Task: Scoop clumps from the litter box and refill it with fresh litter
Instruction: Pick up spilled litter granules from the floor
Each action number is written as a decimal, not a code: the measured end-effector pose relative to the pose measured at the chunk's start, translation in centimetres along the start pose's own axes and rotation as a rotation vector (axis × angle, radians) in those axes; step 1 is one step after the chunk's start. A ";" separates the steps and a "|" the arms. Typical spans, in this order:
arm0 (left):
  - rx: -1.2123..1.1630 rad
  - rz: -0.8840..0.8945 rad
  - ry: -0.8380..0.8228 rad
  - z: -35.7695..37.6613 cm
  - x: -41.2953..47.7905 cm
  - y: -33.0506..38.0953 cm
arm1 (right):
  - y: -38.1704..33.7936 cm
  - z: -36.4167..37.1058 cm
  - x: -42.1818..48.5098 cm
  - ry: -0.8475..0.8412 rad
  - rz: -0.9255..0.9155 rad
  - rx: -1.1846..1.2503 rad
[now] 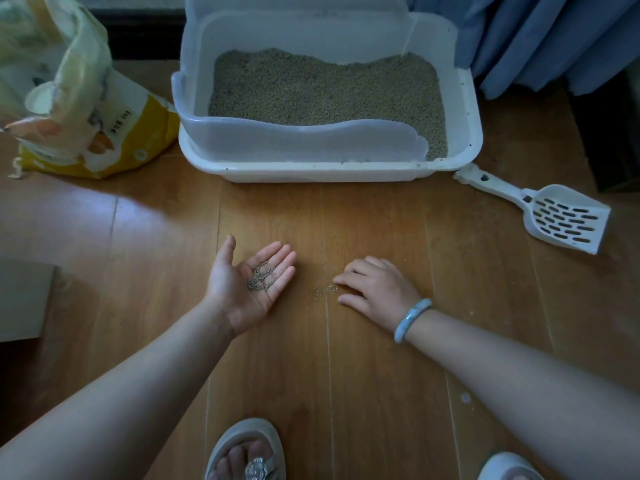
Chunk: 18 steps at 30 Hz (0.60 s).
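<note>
Litter grains [260, 279] rest on flat left hand [247, 289]; right hand [379, 289], empty, spreads on floor [311, 375]; bag [86, 109] print seemingly illegible.

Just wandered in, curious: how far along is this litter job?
Seemingly near the end: the white plastic litter box holds plenty of tan litter; the white slotted scoop lies aside. In hand: left hand cups spilled grains. Left: strays by the right hand.

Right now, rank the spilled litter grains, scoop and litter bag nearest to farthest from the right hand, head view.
1. Spilled litter grains, on the floor just left of the right hand.
2. Litter scoop, farther right.
3. Litter bag, far left.
</note>
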<state>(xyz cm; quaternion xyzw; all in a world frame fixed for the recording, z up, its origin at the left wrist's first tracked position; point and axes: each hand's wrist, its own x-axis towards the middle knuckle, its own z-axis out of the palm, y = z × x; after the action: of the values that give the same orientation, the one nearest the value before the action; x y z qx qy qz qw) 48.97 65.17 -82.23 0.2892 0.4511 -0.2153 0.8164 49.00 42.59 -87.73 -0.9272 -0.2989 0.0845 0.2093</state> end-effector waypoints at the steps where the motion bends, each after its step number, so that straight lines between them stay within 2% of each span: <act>1: 0.000 0.001 0.000 0.0 0.0 0.0 | -0.1 0.2 0.3 0.011 -0.013 -0.004; 6: -0.011 0.002 0.010 -0.4 0.2 0.3 | 0.1 0.9 1.1 0.049 -0.167 -0.046; 12: -0.005 -0.007 0.019 -0.6 0.3 0.2 | 0.6 1.7 1.6 0.126 -0.336 -0.204; 14: -0.002 -0.011 0.016 -0.5 0.3 0.1 | 0.4 2.1 1.4 0.136 -0.328 -0.259; 18: 0.004 -0.008 0.006 -0.3 0.3 0.2 | -0.5 2.8 0.8 0.135 -0.200 -0.335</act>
<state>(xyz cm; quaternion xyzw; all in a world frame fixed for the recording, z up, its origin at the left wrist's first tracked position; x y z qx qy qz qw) 49.09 65.48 -82.55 0.2896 0.4544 -0.2187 0.8135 48.65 44.35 -90.02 -0.9182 -0.3848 -0.0502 0.0790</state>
